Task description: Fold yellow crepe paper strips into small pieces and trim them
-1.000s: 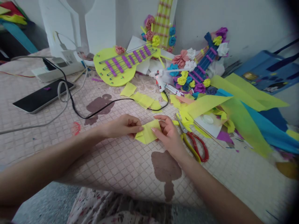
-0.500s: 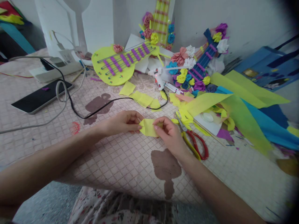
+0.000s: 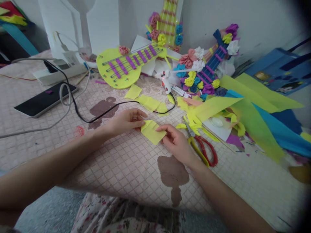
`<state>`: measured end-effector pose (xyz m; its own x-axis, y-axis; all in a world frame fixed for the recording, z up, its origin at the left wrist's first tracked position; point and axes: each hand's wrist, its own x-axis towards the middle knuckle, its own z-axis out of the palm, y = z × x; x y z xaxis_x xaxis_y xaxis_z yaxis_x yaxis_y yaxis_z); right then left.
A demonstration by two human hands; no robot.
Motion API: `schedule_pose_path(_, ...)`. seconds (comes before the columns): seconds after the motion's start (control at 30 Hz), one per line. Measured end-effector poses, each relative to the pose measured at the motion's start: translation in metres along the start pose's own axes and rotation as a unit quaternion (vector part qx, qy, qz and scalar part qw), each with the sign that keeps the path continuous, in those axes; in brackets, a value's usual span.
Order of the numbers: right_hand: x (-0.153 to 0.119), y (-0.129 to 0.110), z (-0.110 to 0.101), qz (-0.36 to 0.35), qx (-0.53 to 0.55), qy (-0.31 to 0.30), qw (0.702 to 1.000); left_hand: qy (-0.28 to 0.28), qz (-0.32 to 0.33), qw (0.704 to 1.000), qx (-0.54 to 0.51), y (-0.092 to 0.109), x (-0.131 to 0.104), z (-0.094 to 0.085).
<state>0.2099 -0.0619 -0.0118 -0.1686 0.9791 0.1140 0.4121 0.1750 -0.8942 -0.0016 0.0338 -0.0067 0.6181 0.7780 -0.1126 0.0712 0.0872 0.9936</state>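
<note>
A small creased square of yellow crepe paper (image 3: 152,132) is held over the table between my two hands. My left hand (image 3: 131,120) pinches its upper left corner between thumb and fingers. At the right corner, the fingers of my right hand (image 3: 175,139) are closed on the paper's edge. Scissors (image 3: 201,147) with red and yellow handles lie just right of my right hand. Beyond my hands, several cut yellow paper pieces (image 3: 148,103) rest on the patterned cloth.
A white glue gun (image 3: 165,81) stands behind, its black cord (image 3: 107,112) crossing the table. A yellow paper guitar (image 3: 119,68) and a blue one (image 3: 210,69) with paper flowers lie at the back. A phone (image 3: 45,98) lies left; yellow and blue paper strips (image 3: 262,129) spread right.
The yellow paper has turned so that one corner points toward me, and more of its face shows. My left hand has risen slightly; my right hand's grip has shifted to the right corner.
</note>
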Motion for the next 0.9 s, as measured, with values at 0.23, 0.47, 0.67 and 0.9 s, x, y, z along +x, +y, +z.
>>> schedule_pose_path(0.23, 0.001, -0.007, 0.000, -0.057, -0.084, 0.024, 0.994, -0.014, 0.018, 0.999, 0.030, -0.006, 0.003, -0.003)
schedule_pose_path(0.47, -0.003, -0.012, 0.007, -0.093, -0.164, 0.103, 0.977, 0.013, 0.227, 0.937, 0.264, 0.002, -0.007, 0.003)
schedule_pose_path(0.67, -0.004, -0.007, 0.006, -0.103, -0.173, 0.017, 0.979, -0.100, 0.298, 0.850, 0.423, 0.002, -0.015, 0.017)
schedule_pose_path(0.9, -0.003, -0.007, -0.008, -0.055, -0.185, -0.027, 0.981, -0.124, 0.287, 0.842, 0.441, -0.006, -0.013, 0.015)
